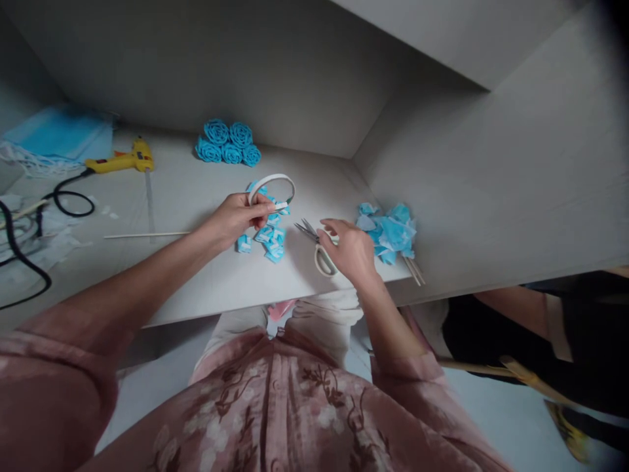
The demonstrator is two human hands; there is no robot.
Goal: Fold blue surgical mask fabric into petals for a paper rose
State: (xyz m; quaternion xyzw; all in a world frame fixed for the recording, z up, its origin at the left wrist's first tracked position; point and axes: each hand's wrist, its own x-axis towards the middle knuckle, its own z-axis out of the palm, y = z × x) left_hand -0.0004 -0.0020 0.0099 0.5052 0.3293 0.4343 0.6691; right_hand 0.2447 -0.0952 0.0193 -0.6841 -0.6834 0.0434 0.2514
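Note:
My left hand pinches a narrow roll of white tape, holding it upright with a short end near the fingertips. Beneath it on the table lie several small blue folded pieces with white strips on them. My right hand is at a pair of scissors with pale handles, its thumb and fingers apart. The scissors' blades point away to the left. Whether the fingers touch the handles, I cannot tell.
Several blue rolled flowers sit at the back wall. At left are a yellow glue gun, its black cable, blue masks and a thin stick. Blue petal-like flowers on sticks lie right, by a partition. Another person sits beyond it.

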